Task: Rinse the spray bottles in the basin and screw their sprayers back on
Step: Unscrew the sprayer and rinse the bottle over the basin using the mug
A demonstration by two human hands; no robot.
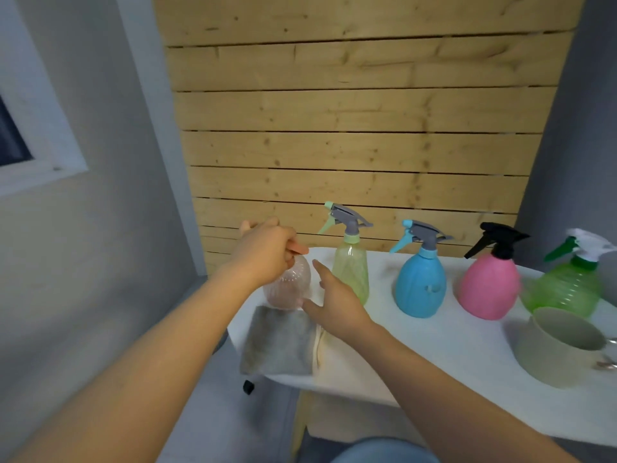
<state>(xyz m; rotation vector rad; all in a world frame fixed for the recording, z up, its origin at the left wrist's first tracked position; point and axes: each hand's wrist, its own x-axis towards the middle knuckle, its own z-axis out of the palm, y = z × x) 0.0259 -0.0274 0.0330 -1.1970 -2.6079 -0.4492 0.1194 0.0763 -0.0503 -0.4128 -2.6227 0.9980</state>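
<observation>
Left hand (263,253) closed over the orange sprayer (298,250) atop the clear bottle (288,289), at the left end of the white table (434,339) behind a grey cloth (280,342); right hand (334,302) open, fingers spread, thumb just beside the bottle's base, gripping nothing

I am looking at what seems a plain home utility corner. A white desk (450,349) stands against a wall of pale knotty wooden planks (350,128), with grey painted walls (100,262) at both sides and a white-framed window (40,142) on the left. A folded grey cloth (280,342) lies on the desk.
</observation>
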